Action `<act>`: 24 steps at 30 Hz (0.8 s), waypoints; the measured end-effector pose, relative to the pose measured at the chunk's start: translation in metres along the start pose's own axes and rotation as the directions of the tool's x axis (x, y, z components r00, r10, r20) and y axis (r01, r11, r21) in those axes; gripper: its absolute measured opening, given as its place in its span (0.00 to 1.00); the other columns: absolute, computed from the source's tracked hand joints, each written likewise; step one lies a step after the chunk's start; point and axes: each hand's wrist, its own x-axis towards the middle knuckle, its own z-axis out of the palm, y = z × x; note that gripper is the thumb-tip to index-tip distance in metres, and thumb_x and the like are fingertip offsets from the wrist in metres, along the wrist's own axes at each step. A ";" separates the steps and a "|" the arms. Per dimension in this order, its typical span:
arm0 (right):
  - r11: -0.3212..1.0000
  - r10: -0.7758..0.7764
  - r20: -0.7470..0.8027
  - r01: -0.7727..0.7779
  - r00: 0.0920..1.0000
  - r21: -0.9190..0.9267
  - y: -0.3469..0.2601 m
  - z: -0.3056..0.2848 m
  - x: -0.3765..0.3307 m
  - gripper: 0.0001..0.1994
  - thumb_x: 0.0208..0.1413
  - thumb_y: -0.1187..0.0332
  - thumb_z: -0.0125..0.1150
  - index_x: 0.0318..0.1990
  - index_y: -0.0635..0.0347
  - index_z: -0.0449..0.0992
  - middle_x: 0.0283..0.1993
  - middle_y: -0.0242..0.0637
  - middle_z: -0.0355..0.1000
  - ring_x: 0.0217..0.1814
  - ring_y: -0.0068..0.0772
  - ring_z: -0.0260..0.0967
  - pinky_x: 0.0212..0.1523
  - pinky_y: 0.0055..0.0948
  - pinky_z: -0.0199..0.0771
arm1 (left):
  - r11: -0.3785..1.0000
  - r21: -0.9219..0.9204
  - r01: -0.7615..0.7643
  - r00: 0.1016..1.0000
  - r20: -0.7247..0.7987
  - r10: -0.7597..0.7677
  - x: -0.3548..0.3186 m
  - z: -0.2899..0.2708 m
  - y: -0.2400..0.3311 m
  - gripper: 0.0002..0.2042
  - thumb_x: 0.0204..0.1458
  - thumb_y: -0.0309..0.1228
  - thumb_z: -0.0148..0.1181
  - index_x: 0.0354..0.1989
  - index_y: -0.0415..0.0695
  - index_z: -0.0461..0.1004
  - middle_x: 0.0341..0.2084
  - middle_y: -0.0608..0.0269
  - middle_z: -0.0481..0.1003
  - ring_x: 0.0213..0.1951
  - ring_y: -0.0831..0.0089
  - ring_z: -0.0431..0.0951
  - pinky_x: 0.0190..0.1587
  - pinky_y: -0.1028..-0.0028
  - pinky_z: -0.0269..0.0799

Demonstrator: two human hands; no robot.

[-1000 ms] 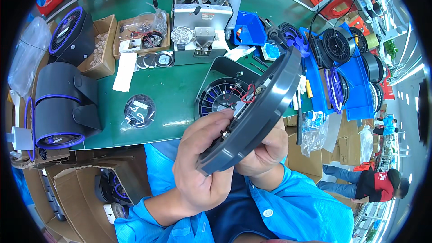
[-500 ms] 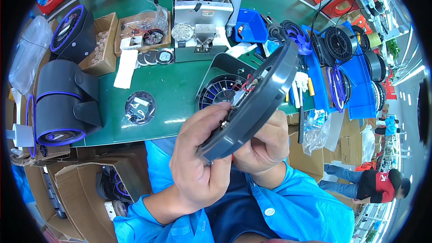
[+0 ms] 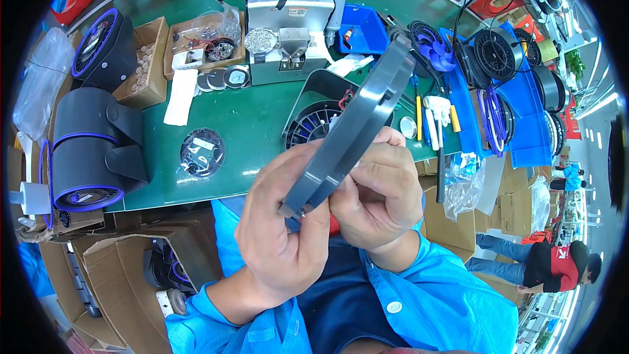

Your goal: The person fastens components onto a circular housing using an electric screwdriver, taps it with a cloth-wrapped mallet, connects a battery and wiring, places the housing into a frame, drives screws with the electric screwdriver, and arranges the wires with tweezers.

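Note:
A dark grey round plastic cover (image 3: 350,128) stands tilted in front of me, seen nearly edge-on. My left hand (image 3: 278,219) grips its lower left rim, thumb on the near side and fingers on the far side. Against its right-hand side, my right hand (image 3: 380,200) is closed in a pinch; whatever lies between those fingertips is hidden. Behind the cover, a black fan housing (image 3: 319,123) with purple blades inside sits on the green bench (image 3: 252,118). A bit of red wire (image 3: 346,98) shows just left of the cover.
A grey metal machine (image 3: 291,16) stands at the back beside a blue bin (image 3: 360,29). Dark fan units (image 3: 98,144) and parts boxes (image 3: 144,65) line the left. Hand tools (image 3: 432,124) and blue trays (image 3: 527,134) lie right. A person (image 3: 557,265) is at far right.
The cover has turned more edge-on, hiding its inner face and most of the wires. My right hand has risen slightly and shows more beside it. The left hand keeps its hold.

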 end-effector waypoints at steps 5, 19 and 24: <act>0.999 0.025 0.028 -0.024 0.999 -0.022 -0.004 -0.002 0.002 0.15 0.49 0.82 0.79 0.43 0.59 0.83 0.37 0.34 0.83 0.36 0.29 0.79 0.52 0.42 0.73 | 0.995 0.078 -0.066 0.998 0.023 0.064 0.000 -0.003 -0.004 0.16 0.64 0.19 0.66 0.59 0.28 0.77 0.52 0.40 0.84 0.51 0.53 0.88 0.55 0.64 0.82; 0.997 0.055 0.129 -0.048 0.990 -0.060 -0.009 -0.005 0.006 0.15 0.49 0.87 0.74 0.43 0.62 0.82 0.38 0.38 0.83 0.39 0.32 0.79 0.54 0.44 0.74 | 0.986 0.165 0.019 1.000 0.012 -0.021 -0.009 -0.013 -0.001 0.19 0.62 0.21 0.71 0.60 0.28 0.77 0.47 0.45 0.84 0.42 0.59 0.87 0.45 0.67 0.82; 0.993 0.110 0.046 -0.112 0.993 0.046 -0.006 0.003 0.010 0.15 0.46 0.83 0.81 0.40 0.58 0.83 0.32 0.32 0.81 0.31 0.31 0.78 0.45 0.36 0.71 | 0.989 0.146 0.034 0.998 0.038 -0.040 -0.009 -0.017 0.002 0.16 0.60 0.19 0.71 0.56 0.30 0.80 0.46 0.44 0.84 0.42 0.56 0.87 0.45 0.66 0.82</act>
